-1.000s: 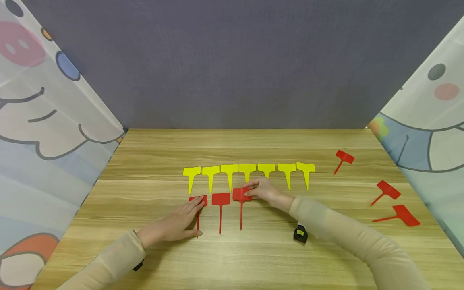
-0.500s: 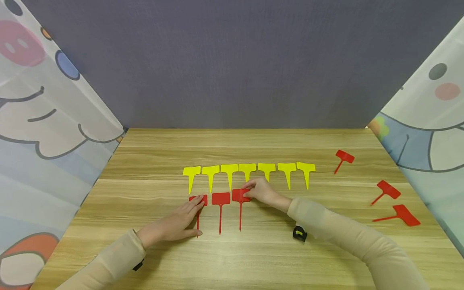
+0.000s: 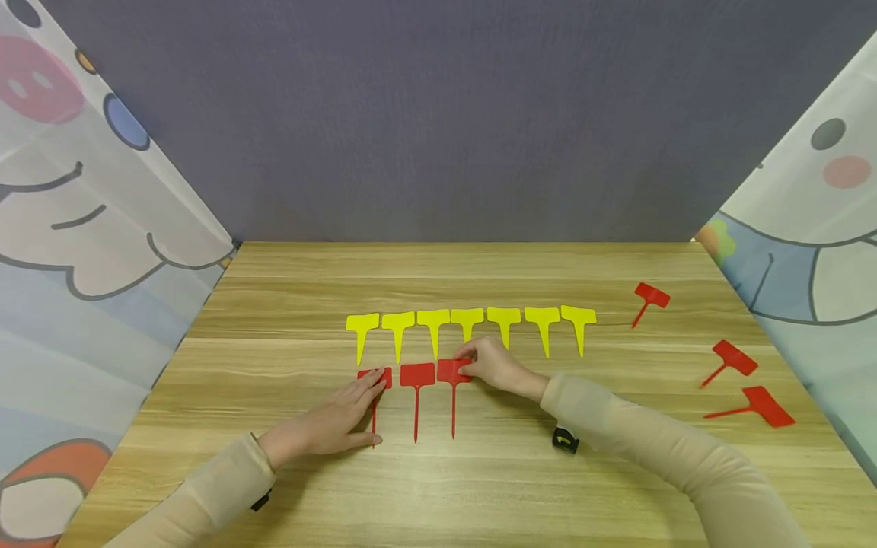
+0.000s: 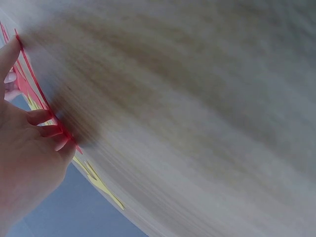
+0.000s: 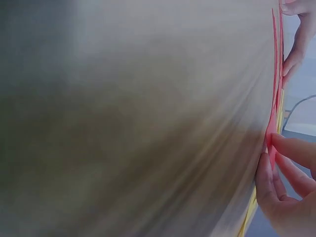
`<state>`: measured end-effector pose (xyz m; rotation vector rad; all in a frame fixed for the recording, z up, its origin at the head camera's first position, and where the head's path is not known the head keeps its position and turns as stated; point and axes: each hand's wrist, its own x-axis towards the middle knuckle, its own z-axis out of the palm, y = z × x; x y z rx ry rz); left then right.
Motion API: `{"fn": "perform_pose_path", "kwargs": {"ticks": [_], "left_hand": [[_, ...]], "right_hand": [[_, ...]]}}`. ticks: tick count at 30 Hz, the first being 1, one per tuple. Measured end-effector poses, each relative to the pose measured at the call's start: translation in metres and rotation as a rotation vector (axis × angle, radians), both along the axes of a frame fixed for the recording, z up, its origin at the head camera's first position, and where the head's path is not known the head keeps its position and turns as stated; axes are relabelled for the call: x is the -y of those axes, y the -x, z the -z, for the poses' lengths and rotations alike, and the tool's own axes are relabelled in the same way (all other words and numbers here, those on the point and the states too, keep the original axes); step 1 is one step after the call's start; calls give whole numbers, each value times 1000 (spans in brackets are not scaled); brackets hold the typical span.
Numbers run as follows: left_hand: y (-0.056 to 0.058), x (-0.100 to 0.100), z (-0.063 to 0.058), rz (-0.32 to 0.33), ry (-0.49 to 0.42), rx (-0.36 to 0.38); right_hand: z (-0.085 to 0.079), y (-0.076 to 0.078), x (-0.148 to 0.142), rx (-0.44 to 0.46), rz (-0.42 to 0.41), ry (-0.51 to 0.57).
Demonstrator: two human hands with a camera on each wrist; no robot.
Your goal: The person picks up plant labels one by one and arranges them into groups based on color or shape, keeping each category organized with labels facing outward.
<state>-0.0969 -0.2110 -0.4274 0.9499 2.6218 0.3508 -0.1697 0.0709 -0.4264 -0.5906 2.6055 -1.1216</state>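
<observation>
In the head view, three red T-shaped plant labels lie side by side, stems toward me. My left hand rests over the leftmost red plant label, its extended fingers on the head and the thumb at the stem's lower end. Untouched between my hands is the middle red plant label. My right hand pinches the right edge of the third red plant label between thumb and fingers. The right wrist view shows this pinch on the red plant label edge-on.
Behind the red labels runs a row of several yellow plant labels. Toward the table's right edge lie three loose red labels, the farthest red label at the back. A grey panel borders the wooden table at the back.
My right hand has drawn the third red label slightly toward me and to the left, nearer the middle one. The left hand stays in place.
</observation>
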Motion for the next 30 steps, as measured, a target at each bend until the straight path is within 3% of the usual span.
{"fn": "perform_pose_path", "kwargs": {"ticks": [16,30], "left_hand": [[0,0,1,11,16,-28],[0,1,1,12,16,-27]], "right_hand": [[-4,-4,3,-148,-55,-134],[-10,-4,-12,-119,-102,6]]}}
